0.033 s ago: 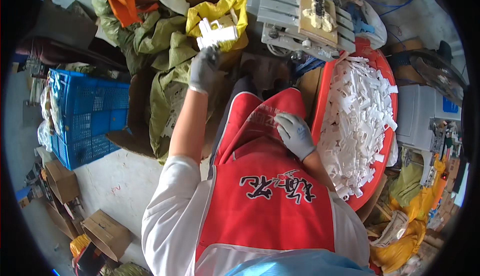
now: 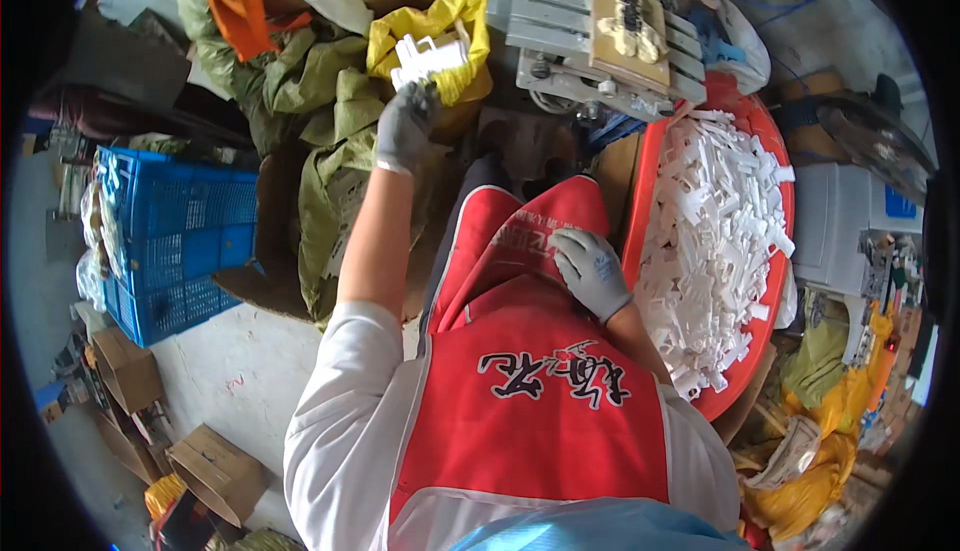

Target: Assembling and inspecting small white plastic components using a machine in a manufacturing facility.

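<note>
At the mouth of a yellow bag [image 2: 474, 39], my left hand [image 2: 407, 129] in a grey glove is closed at the lower end of a white pistol-shaped plastic piece [image 2: 432, 57]. The fingertips are partly hidden, and the piece overlaps the bag's opening. My right hand [image 2: 592, 273], also gloved in grey, lies on the red apron [image 2: 545, 391] over my lap. It holds nothing, and its fingers are loosely spread. Beside it on the right stands a large red tub [image 2: 634, 213] heaped with white plastic pieces [image 2: 705, 251].
A grey slotted machine table [image 2: 553, 21] carries a board [image 2: 640, 61] at the far side. To the left are green sacks [image 2: 320, 201] in a carton and a blue crate [image 2: 175, 241]. A fan [image 2: 870, 136] stands at the right; another carton [image 2: 215, 466] lies lower left.
My left hand and the white piece have shifted slightly farther away, toward the inside of the yellow bag. My right hand stays on my lap.
</note>
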The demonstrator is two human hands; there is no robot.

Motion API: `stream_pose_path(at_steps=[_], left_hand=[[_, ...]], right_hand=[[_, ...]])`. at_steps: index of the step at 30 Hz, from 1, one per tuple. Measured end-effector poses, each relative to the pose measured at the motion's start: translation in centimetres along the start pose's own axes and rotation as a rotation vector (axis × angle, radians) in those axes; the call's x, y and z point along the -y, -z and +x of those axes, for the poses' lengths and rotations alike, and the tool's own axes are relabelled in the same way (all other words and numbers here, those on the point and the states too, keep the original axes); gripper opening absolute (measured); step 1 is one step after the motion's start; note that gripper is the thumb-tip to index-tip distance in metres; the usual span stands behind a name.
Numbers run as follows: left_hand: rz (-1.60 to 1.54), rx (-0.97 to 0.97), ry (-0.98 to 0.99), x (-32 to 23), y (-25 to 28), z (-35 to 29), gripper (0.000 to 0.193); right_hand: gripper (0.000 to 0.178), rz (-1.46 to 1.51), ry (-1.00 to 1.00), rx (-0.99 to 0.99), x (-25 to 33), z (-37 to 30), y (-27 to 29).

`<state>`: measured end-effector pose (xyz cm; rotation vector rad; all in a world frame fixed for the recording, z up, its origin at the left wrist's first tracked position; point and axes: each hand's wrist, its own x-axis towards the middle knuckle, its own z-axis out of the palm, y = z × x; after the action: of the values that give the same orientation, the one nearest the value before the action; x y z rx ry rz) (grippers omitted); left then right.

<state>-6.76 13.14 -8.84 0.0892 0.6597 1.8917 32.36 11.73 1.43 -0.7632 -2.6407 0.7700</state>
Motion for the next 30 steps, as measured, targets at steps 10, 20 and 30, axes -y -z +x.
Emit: stream_pose_path(at_steps=[10,20,30], left_hand=[[0.492,-0.103,0.197,10.7,3.8,-0.8,0.033],[0.903,-0.074,0.139,12.4,1.1,-10.3,0.026],[1.436,0.006,-0.031,13.2,2.3,-9.5,0.028]], right_hand=[[0.024,-0.001,-0.343,-0.154,-4.6,-11.1,0.5],[0.050,-0.542,-1.490,-0.735,-11.8,-37.8,-0.1],[0.074,-0.174,-1.952,-0.650,-13.9,-25.4,-3.6]])
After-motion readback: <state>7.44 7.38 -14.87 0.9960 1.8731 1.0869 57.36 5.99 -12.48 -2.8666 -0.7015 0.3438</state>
